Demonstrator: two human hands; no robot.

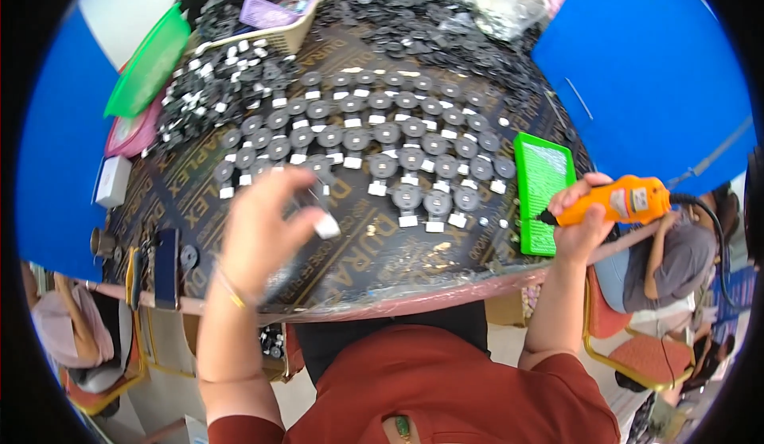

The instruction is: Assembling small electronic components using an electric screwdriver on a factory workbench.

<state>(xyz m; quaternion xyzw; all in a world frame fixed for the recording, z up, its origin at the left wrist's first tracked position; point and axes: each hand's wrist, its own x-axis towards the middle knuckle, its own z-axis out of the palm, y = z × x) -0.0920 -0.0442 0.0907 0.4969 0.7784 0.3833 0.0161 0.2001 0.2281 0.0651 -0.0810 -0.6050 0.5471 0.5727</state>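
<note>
Ideally the left hand (267,233), fingers pinched on a small black part with a white tab (322,223) just above the surface (374,257), steadies it squarely while the right hand (579,220), fingers wrapped around the orange power screwdriver (617,203), comes in straight.

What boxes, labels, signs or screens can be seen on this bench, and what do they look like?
Small box: far left table edge, white, rectangular.
Table cover: dark sheet with repeated gold printed lettering, under the black round parts.
Sticker: small pale label on the orange power tool in the right hand.
Screens: none visible.
</note>
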